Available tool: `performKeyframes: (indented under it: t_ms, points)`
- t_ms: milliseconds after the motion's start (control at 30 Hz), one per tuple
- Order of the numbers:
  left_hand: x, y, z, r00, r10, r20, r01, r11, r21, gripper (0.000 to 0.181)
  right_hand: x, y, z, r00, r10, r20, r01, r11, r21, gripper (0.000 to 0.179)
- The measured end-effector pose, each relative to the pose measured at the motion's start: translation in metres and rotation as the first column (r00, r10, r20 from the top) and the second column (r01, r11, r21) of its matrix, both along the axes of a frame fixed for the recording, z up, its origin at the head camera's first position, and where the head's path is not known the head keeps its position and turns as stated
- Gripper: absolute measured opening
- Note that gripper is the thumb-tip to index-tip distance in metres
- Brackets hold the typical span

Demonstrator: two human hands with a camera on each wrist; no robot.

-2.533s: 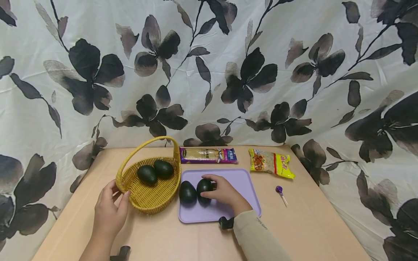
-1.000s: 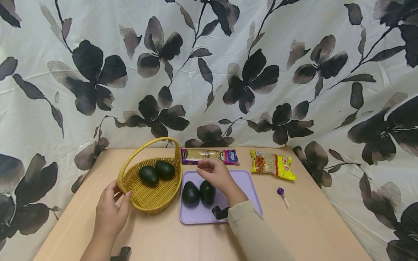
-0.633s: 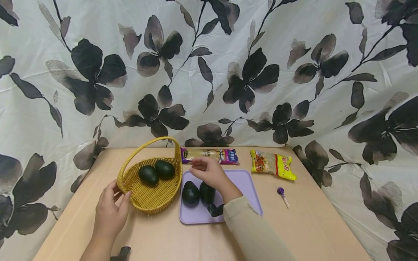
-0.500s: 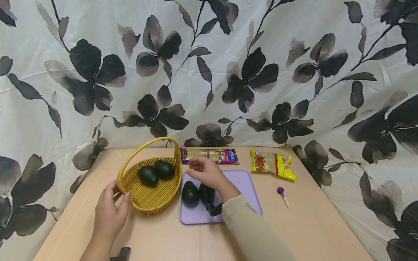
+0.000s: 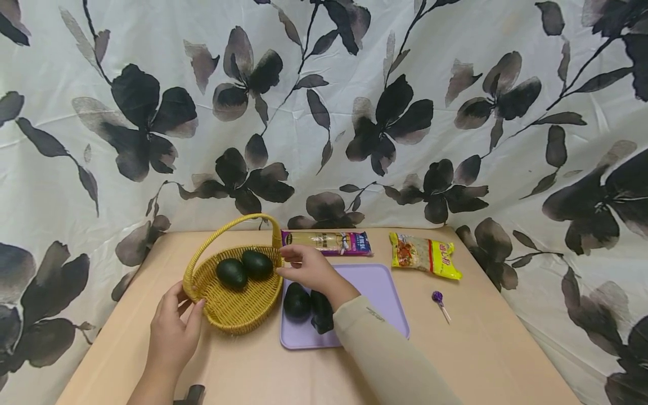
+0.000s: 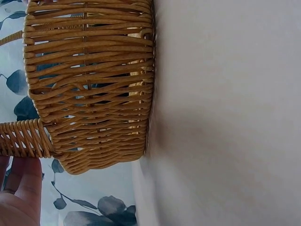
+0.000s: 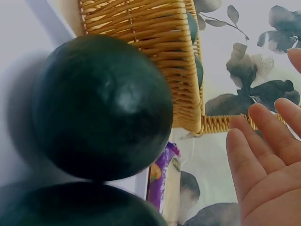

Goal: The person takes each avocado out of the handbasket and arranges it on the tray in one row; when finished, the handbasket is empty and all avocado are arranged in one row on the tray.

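Observation:
A yellow wicker basket (image 5: 235, 315) with a tall arched handle stands left of centre, holding two dark green avocados (image 5: 232, 274). My left hand (image 5: 174, 332) holds its left side at the handle's base; in the left wrist view the fingers (image 6: 29, 181) lie against the woven handle. Over the purple tray's upper left corner, my right hand (image 5: 311, 270) reaches to the handle's right base, fingers loosely extended and grasping nothing. Whether its fingertips touch the basket, I cannot tell. Two avocados (image 5: 297, 302) lie side by side on the tray (image 5: 374, 292), partly covered by the right wrist and its camera.
Behind the tray lies a purple noodle packet (image 5: 329, 243), partly covered by the right hand. To the right are a yellow food bag (image 5: 425, 256) and a purple lollipop (image 5: 438, 301). A floral cloth (image 5: 324, 112) hangs along the table's back edge.
My right hand has left the right-hand avocado on the tray, lifted, and moved left to the basket's right side. My left hand stays at the basket, and the avocados keep their places.

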State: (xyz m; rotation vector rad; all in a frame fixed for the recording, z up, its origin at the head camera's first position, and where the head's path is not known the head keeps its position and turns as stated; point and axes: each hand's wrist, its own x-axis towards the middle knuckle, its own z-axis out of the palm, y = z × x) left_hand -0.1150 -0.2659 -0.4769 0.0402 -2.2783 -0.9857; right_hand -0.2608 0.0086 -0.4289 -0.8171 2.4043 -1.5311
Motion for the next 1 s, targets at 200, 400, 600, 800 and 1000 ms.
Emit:
performKeyframes:
  t_ms: [200,400,600,800,1000]
  points:
    - [-0.001,-0.001,-0.001,1.000,0.009,0.001,-0.009,1.000,-0.015,0.055,-0.004,-0.010,0.002,1.000,0.013,0.022,-0.014,0.999,0.042,0.050]
    - [0.000,-0.002,-0.002,1.000,0.018,0.009,-0.018,1.000,-0.018,0.056,-0.008,-0.022,0.006,0.999,0.044,0.031,-0.047,0.995,0.090,0.053]
    - [-0.001,-0.003,-0.003,1.000,0.023,0.010,-0.023,1.000,-0.018,0.055,-0.014,-0.035,0.012,0.997,0.071,0.013,-0.072,0.987,0.146,0.056]
    - [0.002,-0.001,-0.004,0.999,0.024,0.031,-0.023,1.000,-0.017,0.054,-0.022,-0.046,0.009,0.993,0.114,-0.023,-0.106,0.967,0.231,0.062]
    - [0.002,-0.001,-0.002,1.000,0.014,0.024,-0.013,1.000,-0.009,0.055,-0.027,-0.058,0.009,0.994,0.104,-0.031,-0.091,0.954,0.287,0.059]
